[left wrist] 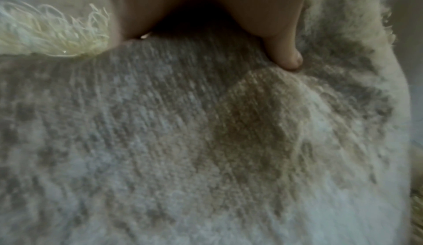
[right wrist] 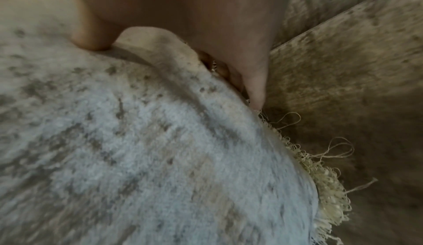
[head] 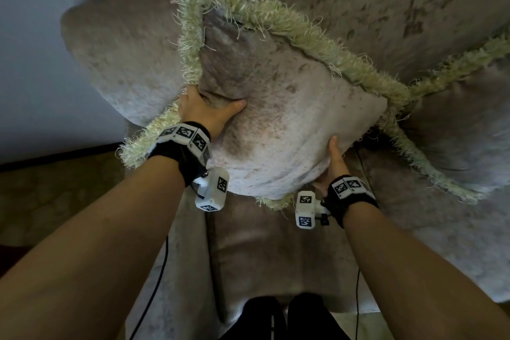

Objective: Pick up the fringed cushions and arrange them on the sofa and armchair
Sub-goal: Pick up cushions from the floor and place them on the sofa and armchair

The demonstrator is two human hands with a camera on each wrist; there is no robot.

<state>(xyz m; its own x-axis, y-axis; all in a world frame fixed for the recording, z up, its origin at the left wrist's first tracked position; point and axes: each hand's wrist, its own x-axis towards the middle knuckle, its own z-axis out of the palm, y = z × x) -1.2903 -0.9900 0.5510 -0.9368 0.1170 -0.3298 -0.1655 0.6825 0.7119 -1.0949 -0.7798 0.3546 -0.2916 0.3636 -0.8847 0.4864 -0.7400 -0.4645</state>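
A grey-beige cushion [head: 287, 119] with pale green fringe is held up over the sofa seat [head: 276, 257], tilted against the backrest. My left hand [head: 209, 110] grips its left edge, thumb pressed into the front face and fingers hidden behind. My right hand [head: 335, 163] grips the lower right edge, thumb on the front. The left wrist view shows the thumb [left wrist: 286, 53] dug into the fabric [left wrist: 183, 140] beside fringe [left wrist: 50, 33]. In the right wrist view my thumb [right wrist: 91, 37] and fingers [right wrist: 254, 86] pinch the cushion's [right wrist: 137, 149] fringed seam. A second fringed cushion [head: 455, 130] leans on the sofa to the right.
The sofa's rounded armrest [head: 116, 63] lies to the left and its backrest [head: 386, 8] runs behind the cushions. A pale wall [head: 41, 36] is on the left, with patterned floor [head: 55, 196] below. My dark-trousered legs [head: 284, 317] stand at the seat's front edge.
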